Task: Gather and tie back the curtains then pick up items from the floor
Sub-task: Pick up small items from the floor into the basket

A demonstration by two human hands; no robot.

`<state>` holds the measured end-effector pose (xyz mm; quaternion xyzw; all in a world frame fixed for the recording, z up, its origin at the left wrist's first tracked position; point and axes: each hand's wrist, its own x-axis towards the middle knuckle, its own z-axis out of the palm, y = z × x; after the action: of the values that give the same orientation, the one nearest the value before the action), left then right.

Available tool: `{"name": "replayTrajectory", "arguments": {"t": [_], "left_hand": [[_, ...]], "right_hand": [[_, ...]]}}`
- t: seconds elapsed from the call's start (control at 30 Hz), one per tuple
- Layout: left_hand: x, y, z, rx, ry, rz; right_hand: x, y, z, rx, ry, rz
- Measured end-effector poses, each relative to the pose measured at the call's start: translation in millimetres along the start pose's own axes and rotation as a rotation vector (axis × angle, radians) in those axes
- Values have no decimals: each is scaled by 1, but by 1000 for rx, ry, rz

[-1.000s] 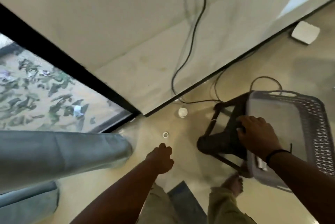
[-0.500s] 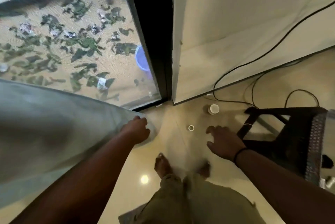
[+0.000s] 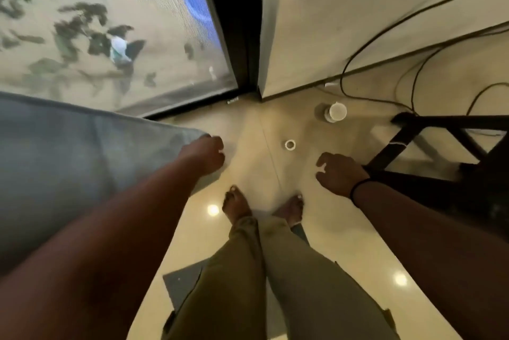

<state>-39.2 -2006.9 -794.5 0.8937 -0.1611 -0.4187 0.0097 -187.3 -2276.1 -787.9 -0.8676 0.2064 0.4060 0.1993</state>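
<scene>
1. 2 bare hands are seen above a glossy cream floor (image 3: 248, 270).
2. At the lower edge of the grey-blue curtain (image 3: 68, 163), the left hand (image 3: 202, 153) is seen with fingers curled; whether fabric is pinched cannot be told.
3. The right hand (image 3: 340, 173) is held over the floor with fingers loosely spread, grasping nothing.
4. 1 small white ring (image 3: 290, 144) lies on the floor between the hands.
5. 1 white cup (image 3: 336, 111) lies near the wall corner, beside black cables (image 3: 358, 58).
6. A black stool (image 3: 429, 146) stands just beside the right hand.
7. No legible writing or brand is shown.
</scene>
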Motion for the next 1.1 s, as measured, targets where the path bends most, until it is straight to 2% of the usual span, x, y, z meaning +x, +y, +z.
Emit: {"name": "replayTrajectory", "arguments": {"t": [0.17,0.47,0.8,1.1], "left_hand": [[50,-4,48,-73,5,-9],[142,-23,96,-38,32,-6],[238,-27,111,21,88,-29],[318,-26,112,-72,226,-132]], "right_hand": [[40,16,45,-40,-63,11],[126,26,95,-16,-51,18],[206,32,130,22,47,46],[268,46,152,89,120,-10]]}}
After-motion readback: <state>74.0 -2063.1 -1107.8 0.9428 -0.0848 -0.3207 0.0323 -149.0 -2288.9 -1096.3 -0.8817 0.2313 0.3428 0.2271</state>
